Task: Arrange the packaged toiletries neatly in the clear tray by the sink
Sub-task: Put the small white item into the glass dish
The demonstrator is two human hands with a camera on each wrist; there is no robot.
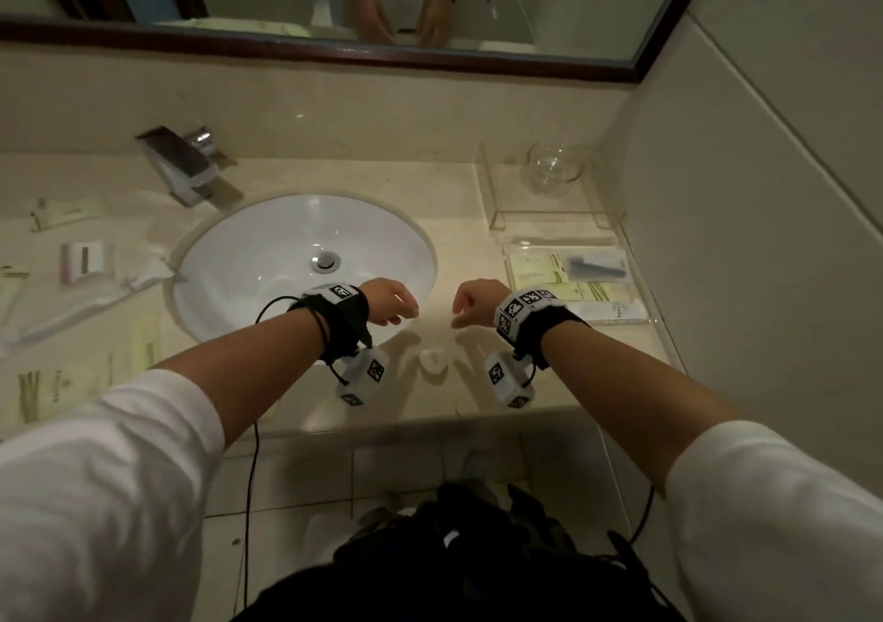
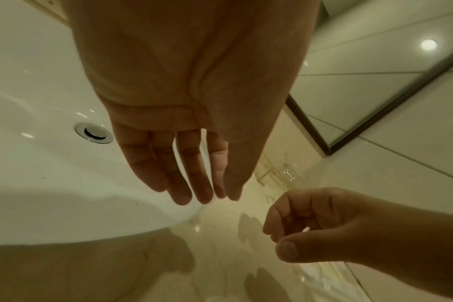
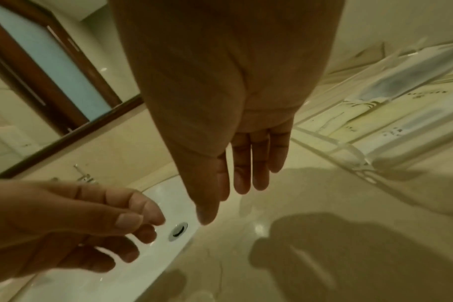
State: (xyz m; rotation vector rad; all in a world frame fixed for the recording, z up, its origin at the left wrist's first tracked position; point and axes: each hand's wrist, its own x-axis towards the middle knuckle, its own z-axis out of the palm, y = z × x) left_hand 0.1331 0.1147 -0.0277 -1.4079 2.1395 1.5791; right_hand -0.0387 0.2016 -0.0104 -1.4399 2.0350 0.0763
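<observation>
A clear tray [image 1: 655, 321] lies on the counter right of the sink and holds several flat packets: a pale yellow one [image 1: 534, 268], one with a dark comb [image 1: 595, 265] and a white one [image 1: 609, 310]. The right wrist view shows the tray's rim [image 3: 348, 148]. More packets lie loose left of the sink, among them a pale green one [image 1: 67, 213], a white boxed one [image 1: 86, 261] and a small tube [image 1: 149, 273]. My left hand [image 1: 401, 315] and right hand [image 1: 461, 318] hover side by side above the counter's front, between sink and tray. Both hang relaxed and hold nothing [image 2: 194, 183] [image 3: 246, 175].
The white sink [image 1: 248, 239] fills the middle, with a chrome faucet [image 1: 181, 167] behind it on the left. A glass bowl [image 1: 554, 170] sits on a clear stand [image 1: 497, 210] behind the tray. A tiled wall [image 1: 740, 191] bounds the right, and a framed mirror [image 1: 334, 50] hangs behind.
</observation>
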